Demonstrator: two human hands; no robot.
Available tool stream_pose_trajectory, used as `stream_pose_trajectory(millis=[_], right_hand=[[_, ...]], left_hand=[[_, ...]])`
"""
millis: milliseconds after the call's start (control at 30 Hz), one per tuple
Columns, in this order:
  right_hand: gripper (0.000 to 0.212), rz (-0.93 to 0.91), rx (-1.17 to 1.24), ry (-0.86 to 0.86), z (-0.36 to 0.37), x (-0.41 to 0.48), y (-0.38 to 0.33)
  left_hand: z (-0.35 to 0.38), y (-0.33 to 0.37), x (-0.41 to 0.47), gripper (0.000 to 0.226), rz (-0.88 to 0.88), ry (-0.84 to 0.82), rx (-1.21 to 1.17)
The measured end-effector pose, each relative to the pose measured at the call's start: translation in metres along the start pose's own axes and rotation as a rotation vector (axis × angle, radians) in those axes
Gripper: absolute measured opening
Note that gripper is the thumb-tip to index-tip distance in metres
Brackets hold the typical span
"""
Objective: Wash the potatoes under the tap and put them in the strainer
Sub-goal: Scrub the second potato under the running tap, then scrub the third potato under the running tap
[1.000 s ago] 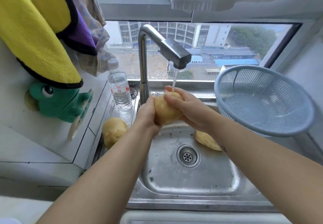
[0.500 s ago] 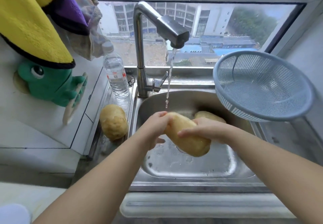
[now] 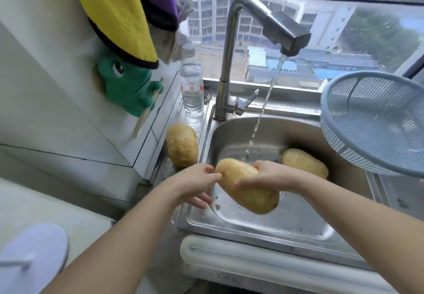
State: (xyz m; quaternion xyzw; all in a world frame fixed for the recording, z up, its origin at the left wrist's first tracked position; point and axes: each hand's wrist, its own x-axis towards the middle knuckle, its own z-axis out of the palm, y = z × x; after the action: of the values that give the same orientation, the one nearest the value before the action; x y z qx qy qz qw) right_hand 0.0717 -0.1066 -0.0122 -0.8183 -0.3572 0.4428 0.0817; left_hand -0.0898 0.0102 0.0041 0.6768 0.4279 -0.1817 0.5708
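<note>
My right hand [image 3: 268,175] grips a large wet potato [image 3: 249,192] over the steel sink [image 3: 270,224], below and in front of the water stream. My left hand [image 3: 195,184] is at the potato's left tip, fingers spread, barely touching it. The tap [image 3: 270,22] runs a thin stream into the basin. A second potato [image 3: 305,162] lies in the sink behind my right hand. A third potato [image 3: 182,144] rests on the ledge left of the sink. The pale blue strainer [image 3: 376,123] sits tilted at the sink's right edge and holds nothing.
A plastic water bottle [image 3: 192,91] stands left of the tap base. A green frog-shaped toy [image 3: 128,84] and yellow and purple cloths [image 3: 121,15] hang on the left wall. A window runs behind the sink. A pale round object [image 3: 29,257] lies at bottom left.
The potato came down out of the stream and toward me. My left hand has loosened from gripping it to resting fingers at its tip. The camera view shifted left.
</note>
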Motion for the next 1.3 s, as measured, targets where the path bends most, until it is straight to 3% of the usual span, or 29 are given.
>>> stream_pose_trajectory(millis=[100,267,400,500,767,1000,1167,1300], right_hand=[[0.069,-0.072,0.136,-0.09,0.02,0.009,-0.024],[0.09,-0.08,0.334,-0.226,0.057,0.027,-0.061],[0.081,-0.073,0.355,-0.195,0.073,0.036,-0.077],[0.092,-0.043,0.332,-0.145,0.083,0.038,-0.085],[0.04,-0.088,0.254,-0.025,0.096,0.045,-0.1],[0.033,-0.118,0.325,-0.174,0.08,0.038,-0.094],[0.031,-0.124,0.32,-0.184,0.055,0.033,-0.063],[0.028,-0.003,0.297,-0.1,0.031,0.032,-0.005]], left_hand=[[-0.023,-0.021,-0.013,0.045,-0.052,0.034,-0.092],[-0.043,-0.05,-0.027,0.039,-0.091,0.172,-0.11],[-0.043,-0.063,-0.028,0.057,-0.08,0.253,-0.143],[-0.045,-0.066,-0.026,0.06,-0.053,0.287,-0.107],[-0.046,-0.063,-0.025,0.066,-0.043,0.321,0.093],[-0.03,-0.043,-0.028,0.056,-0.019,0.402,0.423],[-0.015,-0.021,-0.021,0.047,0.077,0.419,0.731],[0.019,0.014,0.001,0.046,0.213,0.24,0.771]])
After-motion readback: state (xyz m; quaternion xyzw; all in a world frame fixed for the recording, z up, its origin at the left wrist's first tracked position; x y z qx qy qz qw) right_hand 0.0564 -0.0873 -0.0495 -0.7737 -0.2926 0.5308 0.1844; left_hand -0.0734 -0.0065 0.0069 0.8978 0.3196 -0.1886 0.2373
